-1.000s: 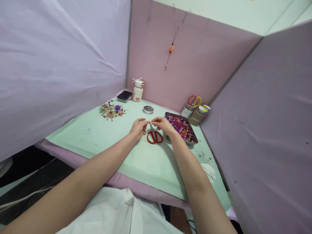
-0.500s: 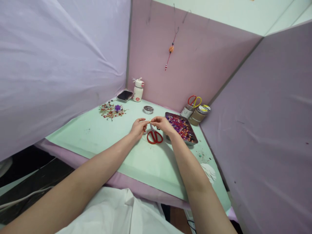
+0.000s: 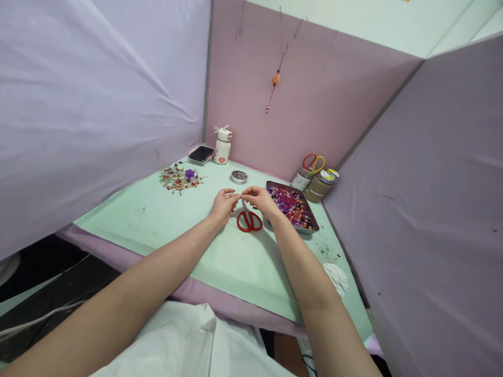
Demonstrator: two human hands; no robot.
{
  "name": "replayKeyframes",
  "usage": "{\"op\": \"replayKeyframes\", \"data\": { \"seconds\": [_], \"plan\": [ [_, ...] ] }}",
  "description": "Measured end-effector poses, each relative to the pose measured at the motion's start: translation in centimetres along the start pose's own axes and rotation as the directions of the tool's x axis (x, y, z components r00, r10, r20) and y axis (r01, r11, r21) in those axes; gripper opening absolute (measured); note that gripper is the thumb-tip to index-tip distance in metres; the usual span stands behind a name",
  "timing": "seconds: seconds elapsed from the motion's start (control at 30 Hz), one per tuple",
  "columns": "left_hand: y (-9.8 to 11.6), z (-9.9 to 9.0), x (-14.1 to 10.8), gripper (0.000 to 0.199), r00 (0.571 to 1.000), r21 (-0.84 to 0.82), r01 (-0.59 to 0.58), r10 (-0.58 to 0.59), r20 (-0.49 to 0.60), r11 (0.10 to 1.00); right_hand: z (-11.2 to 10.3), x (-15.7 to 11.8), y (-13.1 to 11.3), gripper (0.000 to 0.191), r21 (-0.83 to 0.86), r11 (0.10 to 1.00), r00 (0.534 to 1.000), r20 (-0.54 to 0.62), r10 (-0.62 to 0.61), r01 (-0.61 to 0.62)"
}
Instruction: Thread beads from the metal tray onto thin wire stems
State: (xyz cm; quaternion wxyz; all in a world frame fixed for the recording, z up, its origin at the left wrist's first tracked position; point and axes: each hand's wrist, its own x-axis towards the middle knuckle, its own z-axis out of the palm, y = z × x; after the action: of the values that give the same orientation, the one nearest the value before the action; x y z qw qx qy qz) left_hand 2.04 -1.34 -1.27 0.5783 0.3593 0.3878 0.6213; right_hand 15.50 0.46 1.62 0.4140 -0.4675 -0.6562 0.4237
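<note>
My left hand [image 3: 223, 204] and my right hand [image 3: 260, 200] meet at the fingertips above the middle of the table. Both are closed in a pinch, and what sits between the fingers is too small to make out. Just below them lies a pair of scissors [image 3: 249, 221] with red handles, its blades pointing away and partly hidden by my fingers. A thin thread seems to trail below my left hand. Beside my right hand stands a metal tray [image 3: 313, 213] filled with purple, red and orange beads [image 3: 290, 204].
Behind my hands is a small round tin [image 3: 239, 177]. Beaded strands [image 3: 178, 179], a phone [image 3: 201, 153] and a white bottle [image 3: 222, 146] are at left. Jars [image 3: 322, 185] stand at right, near a white glove [image 3: 336, 279]. A beaded string [image 3: 275, 79] hangs at the back.
My hands have shifted very slightly, and the fingertips remain together. The scissors and tray stay where they were.
</note>
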Motion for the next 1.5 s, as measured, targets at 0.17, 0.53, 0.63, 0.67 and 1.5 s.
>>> {"op": "replayKeyframes", "data": {
  "seconds": [0.17, 0.53, 0.63, 0.67, 1.5],
  "plan": [
    [0.1, 0.0, -0.1, 0.039, 0.999, 0.075, -0.017, 0.02, -0.048, 0.997, 0.5, -0.1, -0.1, 0.02, -0.011, 1.0, 0.998, -0.055, -0.01, 0.009],
    [-0.4, 0.0, 0.1, 0.033, 0.999, 0.044, -0.034, 0.036, -0.038, 0.998, 0.5, 0.2, 1.0, 0.022, 0.066, 0.995, 0.997, 0.035, 0.076, -0.078],
    [-0.6, 0.1, 0.2, 0.031, 0.998, 0.045, -0.048, 0.049, -0.025, 0.998, 0.5, 0.2, 1.1, 0.023, 0.144, 0.978, 0.987, 0.069, 0.145, -0.154],
    [-0.6, 0.1, 0.2, 0.03, 0.998, 0.052, -0.057, 0.058, -0.026, 0.997, 0.5, 0.1, 1.1, 0.024, 0.16, 0.971, 0.983, 0.078, 0.169, -0.179],
    [-0.8, -0.3, 1.0, 0.018, 0.992, -0.047, 0.038, -0.032, 0.124, 0.998, -0.6, 0.5, 1.8, 0.029, 0.122, 0.977, 0.981, 0.112, 0.159, -0.173]
  ]
}}
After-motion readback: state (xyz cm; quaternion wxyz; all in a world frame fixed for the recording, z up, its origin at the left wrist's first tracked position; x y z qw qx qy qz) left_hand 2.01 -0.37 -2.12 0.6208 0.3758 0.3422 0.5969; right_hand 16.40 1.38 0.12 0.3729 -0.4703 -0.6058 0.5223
